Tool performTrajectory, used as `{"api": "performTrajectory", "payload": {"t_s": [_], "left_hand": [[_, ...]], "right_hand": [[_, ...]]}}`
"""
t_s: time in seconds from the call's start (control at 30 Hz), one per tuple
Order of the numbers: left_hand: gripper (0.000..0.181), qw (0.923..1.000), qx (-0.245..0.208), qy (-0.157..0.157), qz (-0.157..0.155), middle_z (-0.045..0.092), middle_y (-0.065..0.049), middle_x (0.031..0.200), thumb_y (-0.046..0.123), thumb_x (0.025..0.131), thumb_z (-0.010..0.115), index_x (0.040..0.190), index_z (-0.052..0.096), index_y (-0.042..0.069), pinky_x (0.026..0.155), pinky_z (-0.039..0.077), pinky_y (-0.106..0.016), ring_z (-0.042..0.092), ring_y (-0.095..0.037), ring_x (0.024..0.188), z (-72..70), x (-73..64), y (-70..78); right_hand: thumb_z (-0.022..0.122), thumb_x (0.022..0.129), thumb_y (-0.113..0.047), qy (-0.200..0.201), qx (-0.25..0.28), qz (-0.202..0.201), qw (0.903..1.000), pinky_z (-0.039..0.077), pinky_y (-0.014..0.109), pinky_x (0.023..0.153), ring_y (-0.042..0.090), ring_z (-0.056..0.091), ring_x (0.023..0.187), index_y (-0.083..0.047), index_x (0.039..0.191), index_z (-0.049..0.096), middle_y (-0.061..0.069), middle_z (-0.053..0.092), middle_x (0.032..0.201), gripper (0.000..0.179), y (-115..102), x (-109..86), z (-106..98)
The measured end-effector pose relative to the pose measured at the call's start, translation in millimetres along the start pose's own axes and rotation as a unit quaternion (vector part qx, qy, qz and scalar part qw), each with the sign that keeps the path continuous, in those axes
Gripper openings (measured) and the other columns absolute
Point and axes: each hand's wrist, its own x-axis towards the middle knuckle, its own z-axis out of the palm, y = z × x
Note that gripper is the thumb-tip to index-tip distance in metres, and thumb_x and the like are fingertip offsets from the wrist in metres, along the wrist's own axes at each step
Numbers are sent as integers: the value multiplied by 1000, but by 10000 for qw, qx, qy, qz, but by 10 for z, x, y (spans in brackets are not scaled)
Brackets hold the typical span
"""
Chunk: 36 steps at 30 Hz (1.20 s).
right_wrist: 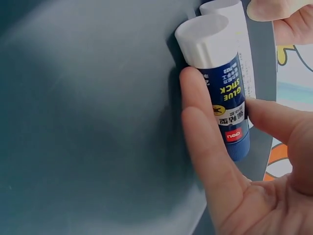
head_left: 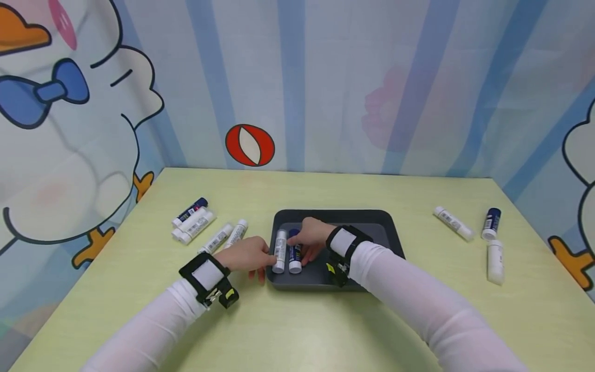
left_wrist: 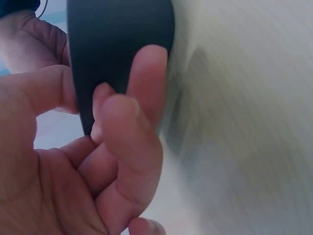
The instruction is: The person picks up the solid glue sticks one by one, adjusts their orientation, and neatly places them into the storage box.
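A dark grey tray (head_left: pixel 321 285) sits in the middle of the table, holding two glue sticks side by side at its left end. My left hand (head_left: pixel 246 254) grips the tray's left rim; in the left wrist view the thumb reaches over the edge and curled fingers touch the outer wall (left_wrist: pixel 117 29). My right hand (head_left: pixel 312 236), inside the tray, pinches a blue glue stick (right_wrist: pixel 222 93) with a white cap between thumb and fingers. Right beside it, nearest the left wall, lies a white glue stick (head_left: pixel 280 251), partly hidden behind the blue one in the right wrist view.
Left of the tray lie several white glue sticks (head_left: pixel 216 238) and a blue one (head_left: pixel 189 212). On the right are two white sticks, one slanted (head_left: pixel 454 223) and one near the edge (head_left: pixel 495 262), with a blue one (head_left: pixel 491 223). A printed curtain (head_left: pixel 325 103) hangs behind the table.
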Motion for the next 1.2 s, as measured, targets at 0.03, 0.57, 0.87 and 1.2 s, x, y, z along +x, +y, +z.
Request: {"api": "performTrajectory", "payload": {"t_s": [0.03, 0.57, 0.87, 1.2], "left_hand": [[24, 10000, -6, 0, 6, 61, 0, 59, 27, 87, 53, 74, 55, 7, 46, 33, -24, 55, -17, 48, -1, -2, -2], [25, 10000, 13, 34, 5, 61, 0, 59, 27, 87, 53, 73, 56, 7, 47, 33, -25, 55, -18, 49, 0, -16, -1], [26, 9999, 32, 100, -26, 61, 1, 58, 27, 87, 53, 72, 55, 6, 46, 33, -24, 55, -18, 48, 33, -1, -3], [27, 9999, 88, 129, 37, 60, 2, 56, 26, 86, 53, 68, 55, 5, 45, 32, -24, 55, -18, 47, 32, -3, -13]], "right_hand": [[58, 87, -28, -10, 48, 0, 10000, 49, 29, 55, 21, 63, 59, 4, 90, 54, 14, 63, 71, 32, 2, 8, 4], [52, 91, -31, -347, 172, -276, 9989, 49, 31, 58, 23, 64, 65, 6, 92, 59, 15, 64, 71, 37, 4, -76, -103], [49, 93, -31, 10, -748, -1236, 9895, 48, 32, 67, 20, 62, 75, 0, 116, 49, 10, 63, 91, 39, 133, -577, -462], [53, 89, -38, 1206, -2095, -2105, 9472, 41, 37, 84, 24, 52, 105, -6, 121, 49, 9, 54, 116, 45, 780, -1125, -943]]}}
